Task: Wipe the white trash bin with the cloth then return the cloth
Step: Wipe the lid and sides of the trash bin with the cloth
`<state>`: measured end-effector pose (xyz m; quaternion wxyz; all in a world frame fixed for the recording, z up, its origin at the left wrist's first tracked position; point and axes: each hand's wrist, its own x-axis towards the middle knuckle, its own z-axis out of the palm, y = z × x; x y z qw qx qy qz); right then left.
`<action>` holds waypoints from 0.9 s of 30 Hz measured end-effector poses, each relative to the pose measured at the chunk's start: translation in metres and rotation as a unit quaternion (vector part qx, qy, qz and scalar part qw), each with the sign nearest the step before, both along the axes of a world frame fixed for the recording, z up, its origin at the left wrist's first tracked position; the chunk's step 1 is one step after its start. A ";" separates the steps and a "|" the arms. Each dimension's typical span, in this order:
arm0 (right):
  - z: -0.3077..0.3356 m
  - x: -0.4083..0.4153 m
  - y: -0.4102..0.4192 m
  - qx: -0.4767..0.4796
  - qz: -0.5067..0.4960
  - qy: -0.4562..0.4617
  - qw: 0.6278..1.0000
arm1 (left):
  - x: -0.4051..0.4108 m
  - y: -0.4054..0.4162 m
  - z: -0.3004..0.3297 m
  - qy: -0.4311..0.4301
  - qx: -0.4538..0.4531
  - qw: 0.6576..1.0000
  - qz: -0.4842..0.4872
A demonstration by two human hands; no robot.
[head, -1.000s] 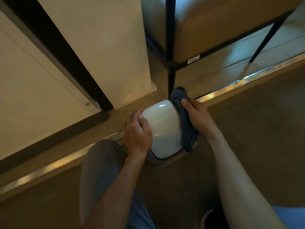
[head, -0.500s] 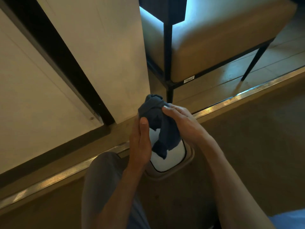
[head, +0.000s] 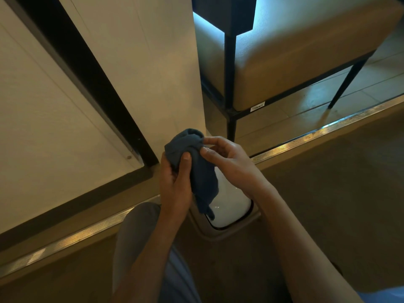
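- Head view, looking down: a pale wall panel [head: 142, 68] fills the upper left and middle, crossed by a black diagonal frame strip [head: 83, 77] that runs down to the floor.
- A tan cushioned bench [head: 306, 53] on a thin black metal frame stands at upper right on the tiled floor [head: 371, 84]; one black leg [head: 345, 84] slants down to the tiles, and a small white label [head: 257, 106] sits on its lower edge.
- A brushed metal threshold strip [head: 317, 132] runs diagonally across the floor from lower left to right, passing behind the hands.
- The person's knee in grey trousers [head: 135, 232] shows at lower middle, below the left forearm.
- The white trash bin [head: 231, 206] stands on the floor under the hands; only the near part of its glossy top shows, inside a beige rim, the rest hidden by cloth and hands.
- The dark blue cloth [head: 196, 167] is lifted above the bin, bunched at the top and hanging down over the bin's lid; whether its tail touches the lid cannot be told.
- The left hand [head: 175, 184] grips the cloth, thumb pressed onto its front, fingers wrapped behind.
- The right hand [head: 227, 162] pinches the bunched upper part between thumb and curled fingertips, close against the left hand.
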<state>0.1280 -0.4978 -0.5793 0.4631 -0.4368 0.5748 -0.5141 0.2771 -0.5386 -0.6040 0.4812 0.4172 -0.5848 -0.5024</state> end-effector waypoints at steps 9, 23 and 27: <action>-0.037 -0.022 -0.002 0.018 -0.068 0.263 0.962 | 0.016 -0.053 0.017 -0.091 -0.058 0.993 0.041; -0.089 -0.037 -0.002 0.016 -0.028 0.384 0.923 | 0.017 -0.056 -0.052 -0.381 -0.180 0.893 -0.160; -0.098 -0.041 -0.008 0.002 -0.024 0.390 0.921 | 0.015 -0.069 -0.052 -0.357 -0.016 0.907 -0.221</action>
